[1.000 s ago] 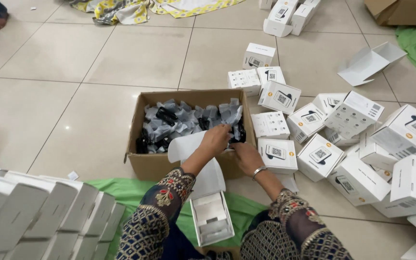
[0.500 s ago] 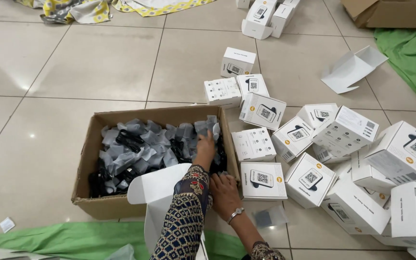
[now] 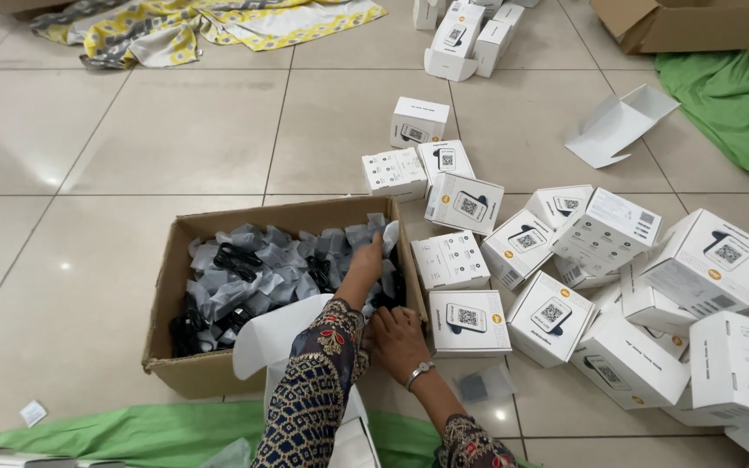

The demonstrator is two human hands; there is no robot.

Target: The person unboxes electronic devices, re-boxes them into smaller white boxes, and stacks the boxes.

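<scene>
Carton (image 3: 185, 374): brown, open, on the floor, full of pouches.
Pouches (image 3: 263, 270): clear bags around black cables; likely light, soft, slippery. Pinch a bag edge or bunch.
Left hand (image 3: 364, 267): reaching in among pouches; grip state cannot tell.
Right hand (image 3: 396, 340): at the carton's right wall, fingers loosely curled, holding nothing visible.
White boxes (image 3: 468, 321): scattered right of the carton.

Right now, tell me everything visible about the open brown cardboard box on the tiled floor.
The open brown cardboard box sits flat on the beige tiled floor, with no top flaps showing. It is filled with clear plastic bags of black cables. The left hand reaches inside; the right hand rests at its near right corner, beside small white cartons.
</scene>
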